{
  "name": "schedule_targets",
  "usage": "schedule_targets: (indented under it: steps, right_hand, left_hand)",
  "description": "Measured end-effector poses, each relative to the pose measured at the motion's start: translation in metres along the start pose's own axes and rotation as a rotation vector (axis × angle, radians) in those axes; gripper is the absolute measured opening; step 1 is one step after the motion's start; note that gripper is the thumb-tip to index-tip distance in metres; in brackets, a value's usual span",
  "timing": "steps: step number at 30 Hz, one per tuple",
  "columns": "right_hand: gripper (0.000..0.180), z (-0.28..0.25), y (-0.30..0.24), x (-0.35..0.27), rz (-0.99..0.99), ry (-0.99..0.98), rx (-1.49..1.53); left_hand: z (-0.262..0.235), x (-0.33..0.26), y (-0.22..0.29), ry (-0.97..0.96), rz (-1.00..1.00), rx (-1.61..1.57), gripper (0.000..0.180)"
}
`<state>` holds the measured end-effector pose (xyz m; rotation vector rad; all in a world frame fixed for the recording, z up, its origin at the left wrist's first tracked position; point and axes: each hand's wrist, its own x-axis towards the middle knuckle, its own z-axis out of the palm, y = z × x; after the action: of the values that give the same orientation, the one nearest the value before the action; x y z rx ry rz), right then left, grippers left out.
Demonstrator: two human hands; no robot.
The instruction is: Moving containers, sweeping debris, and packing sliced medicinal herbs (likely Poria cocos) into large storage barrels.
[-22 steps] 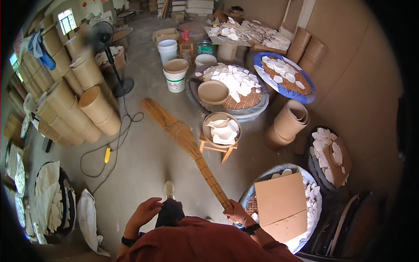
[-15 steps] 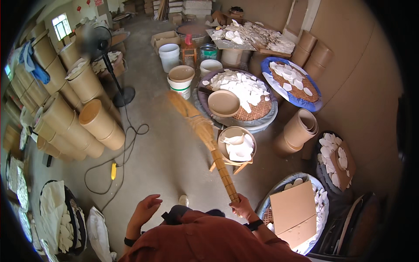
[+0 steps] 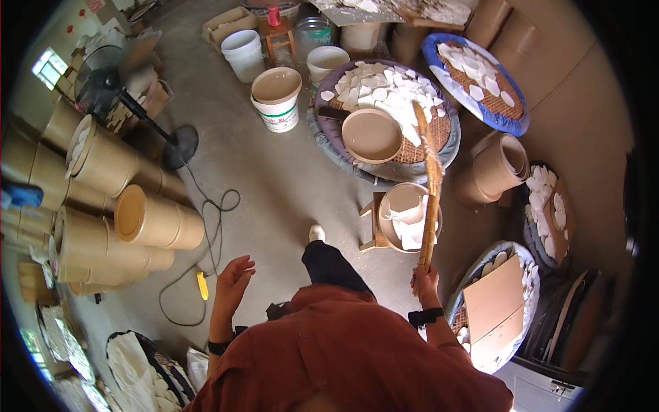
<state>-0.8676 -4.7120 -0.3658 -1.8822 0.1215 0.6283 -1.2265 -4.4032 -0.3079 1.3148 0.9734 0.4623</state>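
My right hand (image 3: pixel 425 280) grips the lower end of a long bound straw broom (image 3: pixel 432 185). The broom stands out ahead of me, its thin end crossing over a round woven tray (image 3: pixel 446 134) heaped with white flat pieces (image 3: pixel 384 86). Partway along, it passes in front of a round tan tub (image 3: pixel 386 196) with white pieces inside, set on a wooden stool (image 3: pixel 374 223). My left hand (image 3: pixel 235 273) hangs empty at my left, fingers loosely apart, above the floor. A shallow tan basin (image 3: pixel 372 136) sits on the woven tray.
Tan drums (image 3: pixel 165 218) are stacked on the left beside a standing fan (image 3: pixel 182 145). A dark cord with a yellow socket strip (image 3: pixel 202 285) lies on the floor. White buckets (image 3: pixel 278 113) stand ahead. A cardboard sheet (image 3: pixel 494 305) covers a tray at my right.
The broom has swung right, from pointing ahead-left to over the woven tray. My view has shifted forward, and one foot has stepped ahead. My left hand stays empty.
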Motion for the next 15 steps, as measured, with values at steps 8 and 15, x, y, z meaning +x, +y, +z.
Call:
schedule_targets:
  steps: [8,15]
  right_hand:
    - [0.018,0.122,-0.086,0.076,0.143,0.202,0.118]
    - [0.019,0.195,-0.156,0.107,0.117,0.173,0.211]
  left_hand:
    - [-0.019,0.174,0.105,-0.304,-0.097,0.057,0.039]
    - [-0.054,0.321,0.157,-0.519,-0.110,0.139,0.040]
